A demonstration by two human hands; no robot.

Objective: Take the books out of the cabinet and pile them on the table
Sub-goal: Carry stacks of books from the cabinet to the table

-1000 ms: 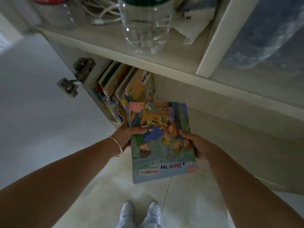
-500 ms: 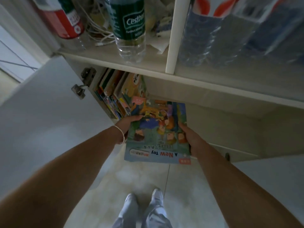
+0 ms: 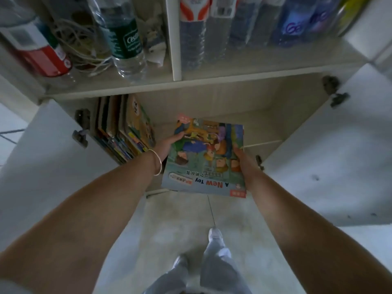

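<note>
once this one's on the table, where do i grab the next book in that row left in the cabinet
Take the outermost book in the upright row. Pinch its front bottom corner from the open right side, where the compartment is bare; books pack its left.

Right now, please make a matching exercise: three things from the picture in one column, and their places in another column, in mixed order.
Things:
1. "A New Toy" book
2. standing books
3. green-label bottle

Places:
a. upper shelf, left compartment
b. held between left hand and right hand
c. lower compartment, left side

Pairs: 1-b, 2-c, 3-a
</note>
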